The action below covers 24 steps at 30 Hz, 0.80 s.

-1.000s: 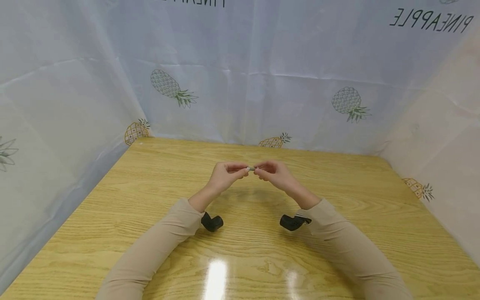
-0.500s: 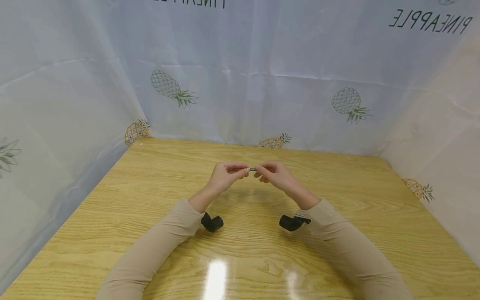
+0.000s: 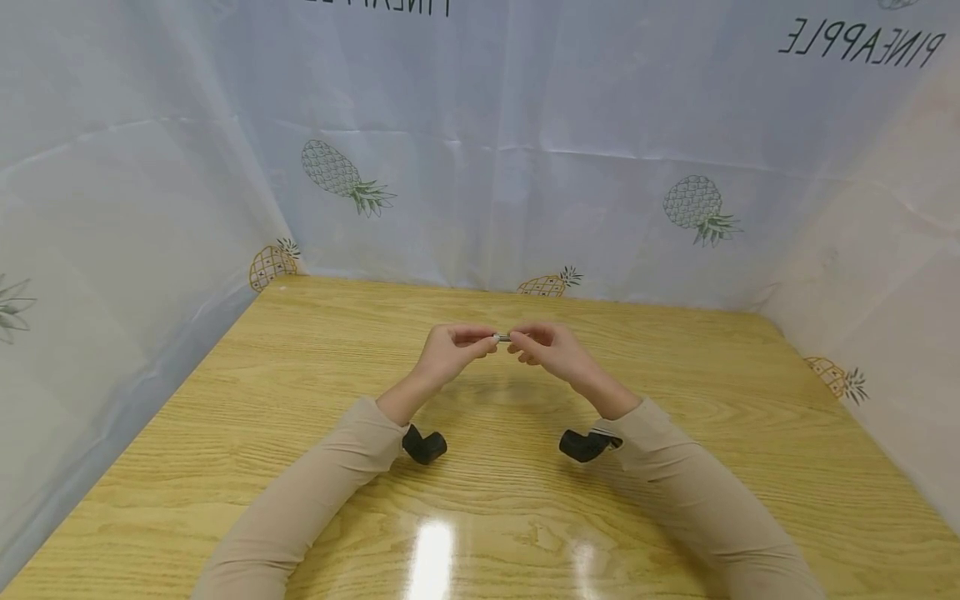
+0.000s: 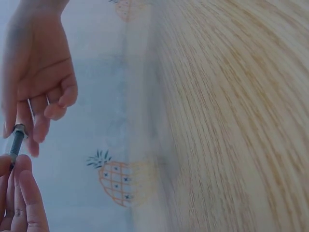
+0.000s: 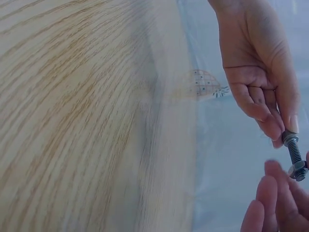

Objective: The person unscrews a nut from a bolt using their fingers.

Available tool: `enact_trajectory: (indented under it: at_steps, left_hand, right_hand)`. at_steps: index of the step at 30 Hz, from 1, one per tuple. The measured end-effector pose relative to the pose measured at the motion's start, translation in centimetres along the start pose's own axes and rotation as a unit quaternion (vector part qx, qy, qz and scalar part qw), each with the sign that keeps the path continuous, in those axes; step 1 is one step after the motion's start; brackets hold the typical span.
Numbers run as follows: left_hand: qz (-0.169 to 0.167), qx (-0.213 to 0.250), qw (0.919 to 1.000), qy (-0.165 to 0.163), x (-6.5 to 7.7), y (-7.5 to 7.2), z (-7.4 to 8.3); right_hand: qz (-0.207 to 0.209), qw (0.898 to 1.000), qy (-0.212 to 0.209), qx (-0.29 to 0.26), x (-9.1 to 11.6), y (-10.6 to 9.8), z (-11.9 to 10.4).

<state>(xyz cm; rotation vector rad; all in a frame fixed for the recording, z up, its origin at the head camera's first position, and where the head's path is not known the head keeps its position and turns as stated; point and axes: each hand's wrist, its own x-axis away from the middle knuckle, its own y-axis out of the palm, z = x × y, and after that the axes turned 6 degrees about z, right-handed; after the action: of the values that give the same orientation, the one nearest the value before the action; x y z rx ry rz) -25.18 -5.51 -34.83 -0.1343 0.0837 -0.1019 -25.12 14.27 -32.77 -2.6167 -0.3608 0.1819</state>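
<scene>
In the head view a small metal bolt spans the gap between both hands, held level above the table. My left hand pinches its head end between thumb and fingertips. A hex nut sits on the threaded shank near the far end, and the bolt tip shows just past it. My right hand has its thumb and fingers around this nut, the other fingers loosely bent below. Bare thread shows between the two hands in the left wrist view.
A wood-grain table lies under the hands. Black camera mounts stick out from both sleeves. White cloth with printed pineapples hangs behind and at both sides.
My right thumb and fingers have shifted on the nut, the thumb rolling upward and the fingertips lower than a second ago. My left hand stays still on the bolt.
</scene>
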Motion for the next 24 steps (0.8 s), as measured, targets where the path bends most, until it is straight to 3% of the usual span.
enact_trajectory:
  at_steps: [13,19,24]
  left_hand:
    - [-0.003,0.004,1.0,0.006,0.14,-0.06,-0.03]
    - [0.0,-0.001,1.0,0.008,0.12,-0.05,-0.1]
    - [-0.001,-0.002,1.0,0.009,0.15,-0.09,-0.14]
  right_hand:
    - [0.002,1.0,-0.001,-0.011,0.02,0.06,0.11]
    - [-0.01,1.0,0.007,0.014,0.03,0.01,0.07]
    - [-0.001,1.0,-0.012,0.01,0.06,0.05,0.13]
